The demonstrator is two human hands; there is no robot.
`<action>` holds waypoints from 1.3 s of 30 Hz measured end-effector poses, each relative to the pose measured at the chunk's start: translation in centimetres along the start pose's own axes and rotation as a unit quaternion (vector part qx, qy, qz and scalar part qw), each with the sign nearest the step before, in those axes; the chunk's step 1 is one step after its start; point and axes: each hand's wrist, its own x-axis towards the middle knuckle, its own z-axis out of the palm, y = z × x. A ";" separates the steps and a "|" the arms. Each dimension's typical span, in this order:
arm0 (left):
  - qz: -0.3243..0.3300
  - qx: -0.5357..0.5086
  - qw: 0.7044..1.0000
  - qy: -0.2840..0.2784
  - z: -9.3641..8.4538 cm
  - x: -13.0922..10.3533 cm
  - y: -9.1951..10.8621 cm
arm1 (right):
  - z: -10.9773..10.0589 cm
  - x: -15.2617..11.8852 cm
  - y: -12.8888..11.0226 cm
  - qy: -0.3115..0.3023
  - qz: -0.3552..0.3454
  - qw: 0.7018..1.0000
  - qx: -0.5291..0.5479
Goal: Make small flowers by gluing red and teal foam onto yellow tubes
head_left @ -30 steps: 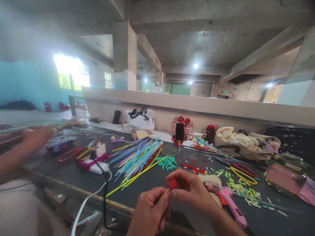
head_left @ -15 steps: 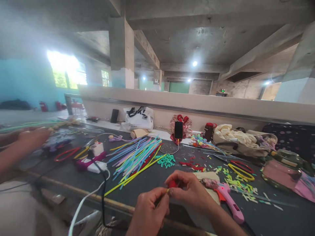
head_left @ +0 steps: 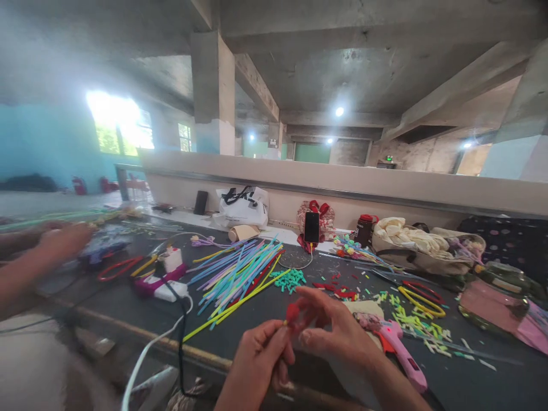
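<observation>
My left hand point(head_left: 261, 357) is closed in a pinch on a small red piece with a bit of yellow at its base point(head_left: 293, 314), above the table's front edge. The red piece is blurred, and its exact kind does not show. Just right of it, my right hand point(head_left: 336, 331) has its fingers spread and curved around the piece; whether they touch it I cannot tell. Beyond my hands lie a heap of teal cut pieces point(head_left: 289, 279) and red cut pieces point(head_left: 338, 290). A pink glue gun point(head_left: 405, 354) lies right of my right hand.
Long coloured pipe cleaners point(head_left: 244, 277) lie left of centre. A power strip point(head_left: 165, 285) with cables stands further left, near scissors point(head_left: 120, 267). Yellow-handled scissors point(head_left: 422, 301), yellow-green cuttings point(head_left: 411, 319) and a jar point(head_left: 492, 297) are right. Another person's arm point(head_left: 43, 257) reaches in at left.
My right hand has loosened and its fingers have spread away from the red piece. The left hand keeps its pinch, and more of the red piece shows.
</observation>
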 end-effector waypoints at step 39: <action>0.089 -0.065 0.986 0.125 -1.7 1.6 2.7 | 3.3 0.3 -0.3 0.052 -0.046 0.957 -0.283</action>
